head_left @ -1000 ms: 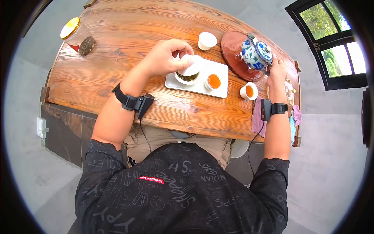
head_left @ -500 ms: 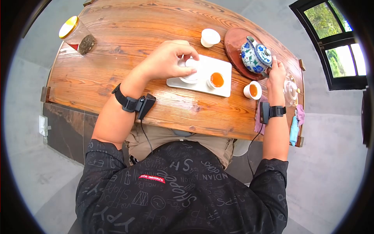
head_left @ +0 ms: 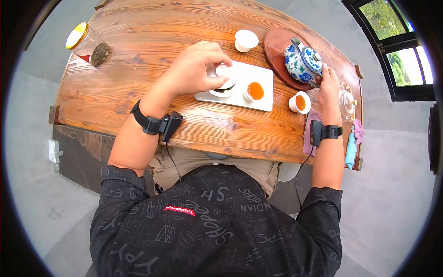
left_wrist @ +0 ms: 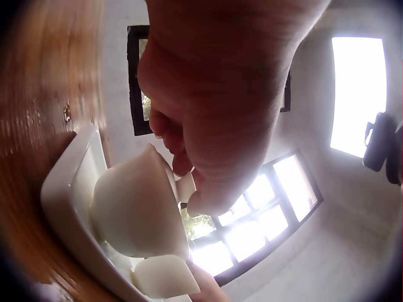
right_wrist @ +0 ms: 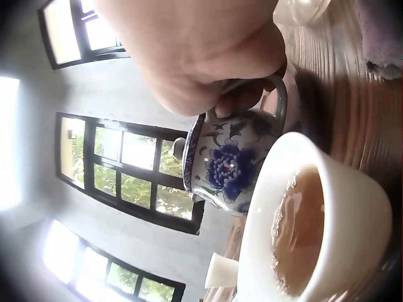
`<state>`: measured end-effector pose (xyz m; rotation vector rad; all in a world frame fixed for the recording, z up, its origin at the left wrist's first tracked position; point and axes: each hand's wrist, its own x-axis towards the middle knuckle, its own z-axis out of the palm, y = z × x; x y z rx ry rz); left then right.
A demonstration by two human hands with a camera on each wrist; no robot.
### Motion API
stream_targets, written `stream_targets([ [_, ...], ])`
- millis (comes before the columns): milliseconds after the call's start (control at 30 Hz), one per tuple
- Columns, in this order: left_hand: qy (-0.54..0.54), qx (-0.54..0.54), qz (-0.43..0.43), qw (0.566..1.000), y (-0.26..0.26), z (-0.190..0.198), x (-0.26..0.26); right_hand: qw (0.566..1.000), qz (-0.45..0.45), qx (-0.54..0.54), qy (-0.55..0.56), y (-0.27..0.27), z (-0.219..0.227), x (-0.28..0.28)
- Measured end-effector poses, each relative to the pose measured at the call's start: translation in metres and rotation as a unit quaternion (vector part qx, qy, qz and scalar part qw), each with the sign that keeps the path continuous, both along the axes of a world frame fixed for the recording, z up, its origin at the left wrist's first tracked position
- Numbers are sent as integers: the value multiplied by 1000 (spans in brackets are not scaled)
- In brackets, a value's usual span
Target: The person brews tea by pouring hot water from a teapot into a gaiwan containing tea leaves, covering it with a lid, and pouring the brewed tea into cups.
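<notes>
The left hand pinches the knob of a white lid over a white bowl with dark leaves showing at its rim. In the left wrist view the white bowl stands on the white tray. A cup of orange tea shares that tray. The right hand grips the handle of a blue-flowered teapot, above the near part of a round brown tray. In the right wrist view the teapot shows behind a white cup of tea.
An empty-looking white cup stands behind the tray. Another cup of tea is near the right forearm. Glassware, a purple cloth and a blue cloth lie at the right. A yellow-lidded jar stands far left.
The lid has come down from its raised tilt onto or close over the bowl, and now leaves a small gap with leaves showing. The right hand still holds the teapot in nearly the same place.
</notes>
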<state>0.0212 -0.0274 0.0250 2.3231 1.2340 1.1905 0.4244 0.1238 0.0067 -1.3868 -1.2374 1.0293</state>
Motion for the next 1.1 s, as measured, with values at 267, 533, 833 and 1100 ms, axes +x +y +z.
stream_targets([
  [267, -4, -19, -25, 1000, -2, 3, 1, 993, 14, 70, -97, -23, 21, 6],
  [533, 5, -17, -27, 999, -1, 1, 3, 975, -3, 195, -105, -71, 49, -7],
  [833, 24, 17, -17, 999, 0, 1, 2, 950, 23, 276, -143, -141, 61, -70],
  [1100, -7, 13, -41, 999, 2, -3, -2, 873, 183, 343, -294, -165, 54, -135],
])
